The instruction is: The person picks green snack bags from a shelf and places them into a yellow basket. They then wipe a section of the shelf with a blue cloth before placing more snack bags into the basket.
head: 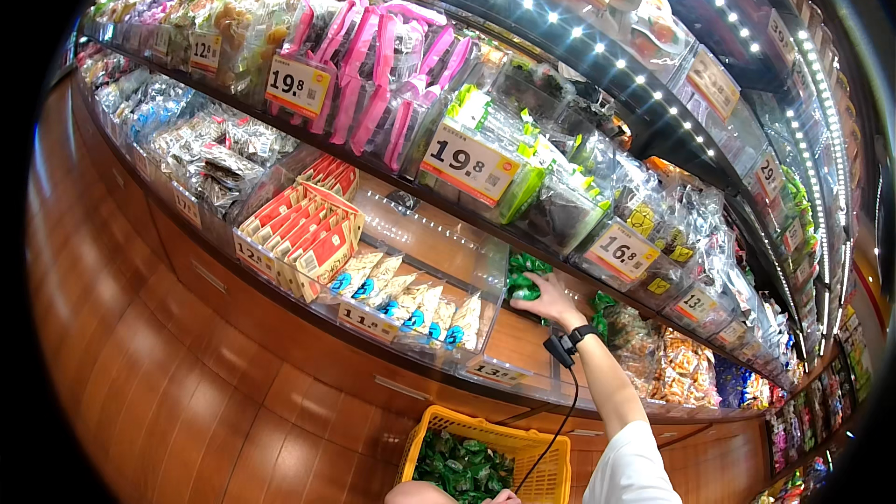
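My right hand (551,302) reaches into a shelf bin under the price-tag ledge. Its thumb and fingers close around shiny green plastic packets (525,271) at the back of that bin; how many they hold cannot be told. Around the right wrist runs a black strap (579,336) with a small black device (560,350) and a cable hanging from it. Of my left hand (504,498), only some fingers show at the bottom edge, by the yellow plastic basket (556,465). Many dark green packets (462,465) fill the basket.
Clear dividers (493,297) separate the bins. To the left stand red-and-tan packets (315,238) and clear pouches with blue labels (420,308). An upper shelf with bagged goods and price tags (470,162) overhangs my hand. Wooden drawer fronts (336,364) lie below.
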Action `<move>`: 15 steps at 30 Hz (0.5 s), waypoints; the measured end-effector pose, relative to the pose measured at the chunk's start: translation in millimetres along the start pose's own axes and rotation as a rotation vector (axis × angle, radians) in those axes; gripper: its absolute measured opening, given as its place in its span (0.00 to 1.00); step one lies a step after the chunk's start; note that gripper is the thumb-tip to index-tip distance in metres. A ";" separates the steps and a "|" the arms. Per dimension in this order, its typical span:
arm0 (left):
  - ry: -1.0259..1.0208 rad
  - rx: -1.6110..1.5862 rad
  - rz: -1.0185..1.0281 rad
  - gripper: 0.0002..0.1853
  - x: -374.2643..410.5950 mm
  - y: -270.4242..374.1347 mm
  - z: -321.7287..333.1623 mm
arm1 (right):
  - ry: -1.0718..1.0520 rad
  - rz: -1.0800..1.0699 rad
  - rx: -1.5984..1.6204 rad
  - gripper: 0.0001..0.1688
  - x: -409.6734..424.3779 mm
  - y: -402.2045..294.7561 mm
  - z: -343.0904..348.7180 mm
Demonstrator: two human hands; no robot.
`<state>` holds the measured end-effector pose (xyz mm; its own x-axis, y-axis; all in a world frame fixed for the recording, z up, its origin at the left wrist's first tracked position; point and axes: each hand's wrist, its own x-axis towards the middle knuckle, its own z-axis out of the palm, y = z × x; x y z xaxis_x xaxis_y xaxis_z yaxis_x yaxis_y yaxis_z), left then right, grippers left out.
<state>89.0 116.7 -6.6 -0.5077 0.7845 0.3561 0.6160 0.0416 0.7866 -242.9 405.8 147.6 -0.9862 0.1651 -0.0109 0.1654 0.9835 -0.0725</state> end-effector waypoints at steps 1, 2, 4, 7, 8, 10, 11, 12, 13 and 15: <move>-0.028 0.014 -0.005 0.10 -4.1 -1.4 4.9 | 0.025 -0.031 -0.054 0.56 -5.2 1.2 4.2; -0.054 0.029 -0.009 0.10 -8.4 -3.5 9.3 | -0.019 -0.038 -0.045 0.55 -10.3 5.0 3.7; -0.084 0.059 -0.023 0.11 -12.7 -2.3 3.4 | -0.088 -0.083 0.008 0.53 -24.7 -1.5 -2.0; -0.098 0.096 -0.042 0.13 -17.8 3.6 -4.9 | -0.146 -0.101 0.192 0.51 -49.5 -4.4 -17.5; -0.107 0.099 -0.054 0.13 -18.3 4.8 -5.5 | -0.132 -0.099 0.220 0.51 -57.1 -3.5 -22.4; -0.124 0.132 -0.064 0.14 -20.1 7.0 -6.8 | -0.103 -0.095 0.284 0.50 -71.0 0.6 -28.8; -0.130 0.159 -0.061 0.14 -20.6 8.7 -7.4 | -0.036 -0.130 0.284 0.50 -77.9 4.3 -31.3; -0.139 0.180 -0.052 0.15 -20.6 10.5 -7.1 | 0.032 -0.156 0.279 0.50 -87.4 10.9 -35.2; -0.148 0.179 -0.062 0.15 -21.2 10.8 -5.9 | 0.093 -0.190 0.279 0.50 -94.9 9.8 -37.9; -0.171 0.173 -0.073 0.16 -21.1 10.9 -3.1 | 0.154 -0.203 0.390 0.48 -116.9 0.9 -55.1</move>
<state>104.5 98.6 -3.9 -0.4545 0.8680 0.1998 0.6828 0.1955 0.7040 -127.4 391.4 203.8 -0.9821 0.0098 0.1880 -0.0728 0.9011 -0.4275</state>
